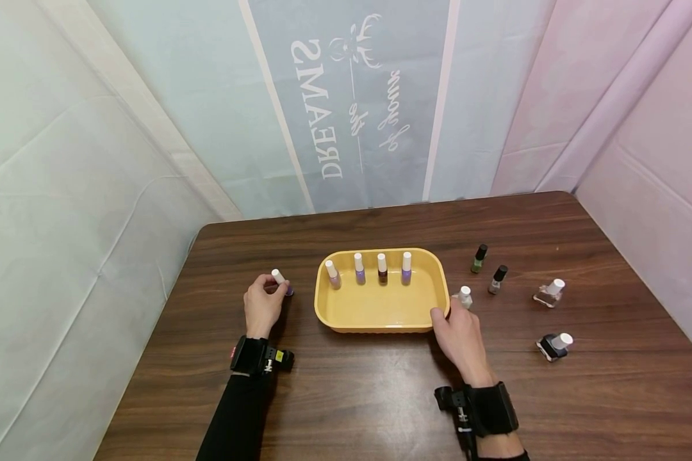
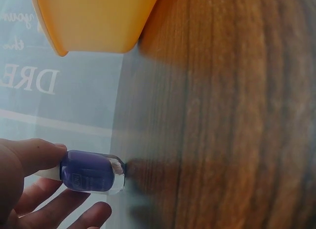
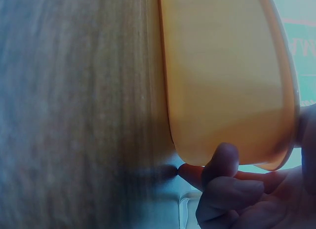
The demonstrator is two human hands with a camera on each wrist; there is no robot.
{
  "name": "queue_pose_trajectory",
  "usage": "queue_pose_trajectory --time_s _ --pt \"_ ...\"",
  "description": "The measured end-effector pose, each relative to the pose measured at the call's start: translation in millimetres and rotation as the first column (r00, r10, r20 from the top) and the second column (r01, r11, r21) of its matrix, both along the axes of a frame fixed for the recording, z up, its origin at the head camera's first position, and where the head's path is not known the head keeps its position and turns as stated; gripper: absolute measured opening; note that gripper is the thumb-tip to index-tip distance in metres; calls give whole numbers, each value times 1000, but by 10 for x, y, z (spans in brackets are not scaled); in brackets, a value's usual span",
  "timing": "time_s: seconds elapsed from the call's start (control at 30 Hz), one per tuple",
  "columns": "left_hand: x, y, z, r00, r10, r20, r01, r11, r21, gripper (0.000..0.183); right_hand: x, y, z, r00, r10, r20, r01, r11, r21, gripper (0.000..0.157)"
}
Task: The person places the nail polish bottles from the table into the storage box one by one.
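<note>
My left hand (image 1: 262,310) pinches a purple nail polish bottle (image 2: 89,172) by its white cap, left of the yellow tray (image 1: 380,314). The bottle's base is close over the wood in the left wrist view. At the tray's right front corner my right hand (image 1: 461,339) grips the rim, thumb on top and fingers along the outer wall. Inside the tray, along its back, a row of white-capped bottles leans: a pinkish one (image 1: 334,280), a purple one (image 1: 360,276), a dark brown one (image 1: 383,277) and another purple one (image 1: 406,275).
Just beyond my right hand stands a white-capped bottle (image 1: 465,294), partly hidden. Farther right are a green bottle (image 1: 478,262) and a clear bottle (image 1: 494,285) with black caps, a pale pink bottle (image 1: 546,296) and a black bottle (image 1: 549,349). Fabric hangs behind the table (image 1: 346,397).
</note>
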State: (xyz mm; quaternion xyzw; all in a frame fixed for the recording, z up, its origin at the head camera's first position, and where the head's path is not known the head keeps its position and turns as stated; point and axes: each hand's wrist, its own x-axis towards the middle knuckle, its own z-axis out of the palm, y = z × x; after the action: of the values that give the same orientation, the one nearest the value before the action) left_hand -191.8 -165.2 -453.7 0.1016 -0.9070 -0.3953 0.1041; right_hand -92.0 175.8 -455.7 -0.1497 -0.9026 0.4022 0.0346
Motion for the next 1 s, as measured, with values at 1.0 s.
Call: queue_pose_trajectory --time_s 1.0 --pt "41 8 82 999 -22 -34 22 1000 16 26 -6 -9 32 1000 5 9 -5 1000 2 21"
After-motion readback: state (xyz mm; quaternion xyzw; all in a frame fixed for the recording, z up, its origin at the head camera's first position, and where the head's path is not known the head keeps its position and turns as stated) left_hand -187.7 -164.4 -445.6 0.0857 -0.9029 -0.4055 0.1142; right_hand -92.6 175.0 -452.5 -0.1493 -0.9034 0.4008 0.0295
